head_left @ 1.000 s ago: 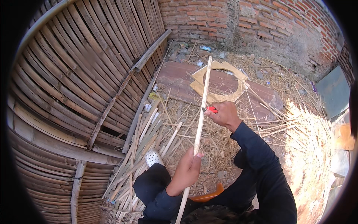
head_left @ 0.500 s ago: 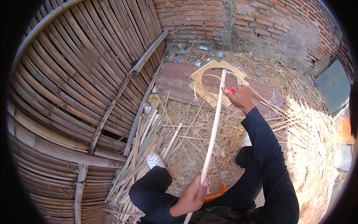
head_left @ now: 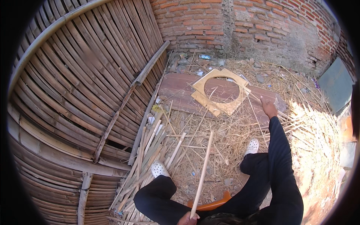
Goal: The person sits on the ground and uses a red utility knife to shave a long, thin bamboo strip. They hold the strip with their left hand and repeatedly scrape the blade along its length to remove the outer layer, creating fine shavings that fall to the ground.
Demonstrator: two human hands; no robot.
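Note:
My left hand (head_left: 187, 218), partly cut off by the lower edge, is closed around the lower end of a pale bamboo strip (head_left: 203, 170). The strip slants up and away from me, its far end free above the straw. My right hand (head_left: 269, 107) is stretched forward to the right, over the brown board (head_left: 174, 88) and beside some thin bamboo sticks (head_left: 287, 117). Its fingers look curled, but what they hold is hidden; no red handle shows. Left of my right hand, a yellowish panel with a round hole (head_left: 205, 98) lies on the board.
Loose bamboo strips (head_left: 148, 153) are piled along the slatted bamboo wall (head_left: 75, 71) at left. A brick wall (head_left: 202, 22) closes the back. An orange stool (head_left: 212, 204) shows between my legs. Straw (head_left: 225, 146) covers the ground; a grey panel (head_left: 336, 84) leans at right.
My left hand has drawn the bamboo strip down towards me. My right hand, which held a red-handled tool against the strip, has moved away to the right, and the tool no longer shows.

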